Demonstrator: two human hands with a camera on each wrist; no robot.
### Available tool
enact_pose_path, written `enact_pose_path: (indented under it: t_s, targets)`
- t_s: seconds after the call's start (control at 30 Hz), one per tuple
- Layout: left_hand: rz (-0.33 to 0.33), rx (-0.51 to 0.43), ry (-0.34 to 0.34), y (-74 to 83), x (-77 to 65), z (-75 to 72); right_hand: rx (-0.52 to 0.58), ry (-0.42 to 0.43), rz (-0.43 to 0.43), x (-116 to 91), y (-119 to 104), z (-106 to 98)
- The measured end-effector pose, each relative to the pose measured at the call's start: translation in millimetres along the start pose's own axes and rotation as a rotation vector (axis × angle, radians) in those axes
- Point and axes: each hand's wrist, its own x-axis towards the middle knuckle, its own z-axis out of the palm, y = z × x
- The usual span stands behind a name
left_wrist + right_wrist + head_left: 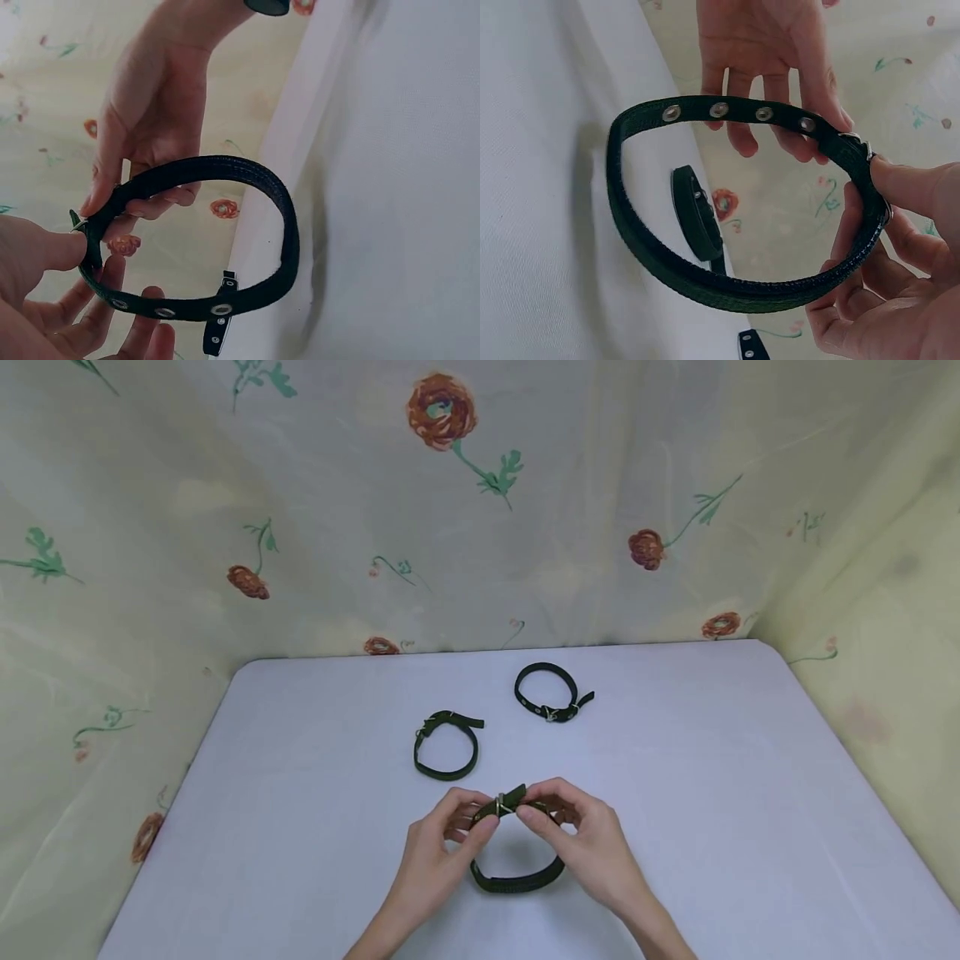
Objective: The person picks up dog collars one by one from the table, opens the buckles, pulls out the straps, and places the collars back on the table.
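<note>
Both hands hold a dark green collar [517, 883] near its metal buckle [501, 805], and its loop hangs below them just over the table. The left hand [442, 852] pinches the strap on the buckle's left side between thumb and fingers. On the other side, the right hand [588, 843] pinches the strap next to the strap's tip. Metal eyelets line one part of the collar [718, 110] in the right wrist view. From the left wrist, the loop [289, 247] looks round and closed, with the thumbs meeting near the buckle.
A second green collar [446, 775] lies buckled in a ring just beyond the hands. Farther back and to the right is a black collar [546, 667], also a ring. The white table [300, 827] ends at a flower-patterned curtain [570, 527] behind and at both sides.
</note>
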Motion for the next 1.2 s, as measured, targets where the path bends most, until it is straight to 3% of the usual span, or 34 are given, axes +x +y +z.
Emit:
enact_pose_path:
  t_s: [0.3, 0.5, 0.7, 0.87, 1.07, 1.2]
  targets:
    - [0.045, 0.125, 0.049, -0.7, -2.7, -2.0, -0.236, 0.046, -0.121, -1, 3, -3]
    - [0.004, 0.126, 0.064, -6.2, -4.9, -9.3, -0.327, 0.135, -0.187, 0, 7, -16]
    - [-0.083, 0.08, 0.108, -12.6, -4.5, -23.2, -0.417, 0.221, -0.181, 2, 9, -30]
    - [-0.226, -0.054, 0.129, -17.7, -3.9, -41.5, -0.552, 0.248, -0.136, 3, 12, -46]
    - [-0.4, -0.34, 0.175, -32.9, -3.8, -64.9, -0.618, 0.27, -0.014, 4, 23, -71]
    - [-0.471, -0.522, 0.236, -45.4, -7.2, -76.7, -0.632, 0.218, 0.066, 2, 31, -89]
